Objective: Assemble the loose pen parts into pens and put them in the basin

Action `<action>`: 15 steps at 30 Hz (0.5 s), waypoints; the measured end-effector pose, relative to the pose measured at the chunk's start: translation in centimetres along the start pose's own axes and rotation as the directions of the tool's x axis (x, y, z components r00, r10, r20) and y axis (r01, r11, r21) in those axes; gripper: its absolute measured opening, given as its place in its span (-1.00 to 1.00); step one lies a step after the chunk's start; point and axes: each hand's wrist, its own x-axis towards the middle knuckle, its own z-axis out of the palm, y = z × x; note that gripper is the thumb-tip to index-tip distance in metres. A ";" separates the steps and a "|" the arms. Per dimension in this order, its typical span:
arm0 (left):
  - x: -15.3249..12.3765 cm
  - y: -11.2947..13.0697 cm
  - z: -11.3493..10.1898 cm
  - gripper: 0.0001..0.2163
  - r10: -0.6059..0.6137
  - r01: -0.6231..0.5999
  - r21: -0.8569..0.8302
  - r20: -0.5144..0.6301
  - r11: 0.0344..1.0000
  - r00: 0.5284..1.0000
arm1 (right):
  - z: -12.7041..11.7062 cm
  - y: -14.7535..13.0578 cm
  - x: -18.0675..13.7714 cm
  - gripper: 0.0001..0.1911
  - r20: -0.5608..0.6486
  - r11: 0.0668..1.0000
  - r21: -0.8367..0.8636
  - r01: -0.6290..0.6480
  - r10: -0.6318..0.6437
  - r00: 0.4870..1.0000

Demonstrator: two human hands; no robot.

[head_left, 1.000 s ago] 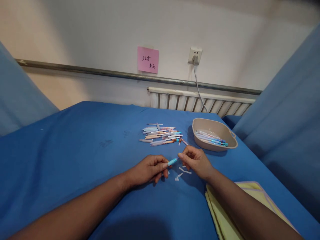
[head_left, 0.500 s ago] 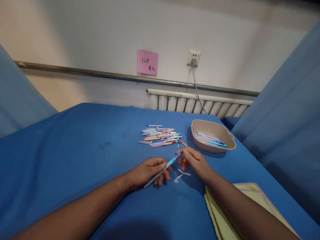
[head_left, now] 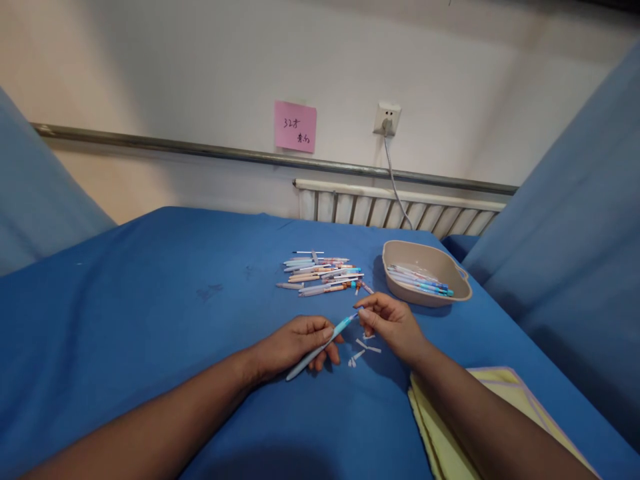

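Note:
My left hand (head_left: 307,340) is closed around the barrel of a light blue pen (head_left: 313,355), which slants up to the right. At the pen's upper end, the thumb and fingertips of my right hand (head_left: 393,323) pinch a small dark blue part; the fingers hide some of it. Just below the right hand, several white paper scraps (head_left: 367,346) lie on the blue cloth (head_left: 240,413). Beyond both hands is a loose pile of pens (head_left: 325,272), with pale, orange and blue barrels and thin refills among them.
A beige plastic basin (head_left: 425,253) holding several pens stands right of the pile. A folded yellow cloth (head_left: 495,383) lies under my right forearm. Behind the bed are a metal rail (head_left: 210,152), a radiator (head_left: 350,187) and a plugged-in socket (head_left: 387,119); blue curtains (head_left: 575,180) hang at the sides.
My right fingers have shifted slightly at the pen's upper end and now pinch closer together. One more white scrap shows beneath that hand. The left hand keeps its hold, almost still.

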 end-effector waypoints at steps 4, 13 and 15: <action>0.0 0.0 0.1 -0.65 0.008 -0.008 0.015 -0.002 1.000 1.000 | 0.0 0.0 -0.1 -0.71 0.015 0.999 -0.036 0.013 -0.012 1.000; -0.1 0.7 0.6 -0.68 -0.003 0.005 0.060 -0.028 0.998 1.000 | 0.4 0.2 -0.2 -0.66 0.056 0.994 -0.102 -0.028 0.034 0.998; 0.0 0.8 0.6 -0.68 0.001 0.002 0.069 -0.051 0.998 0.999 | 0.5 0.3 -0.1 -0.65 0.046 0.995 -0.093 -0.029 0.033 0.998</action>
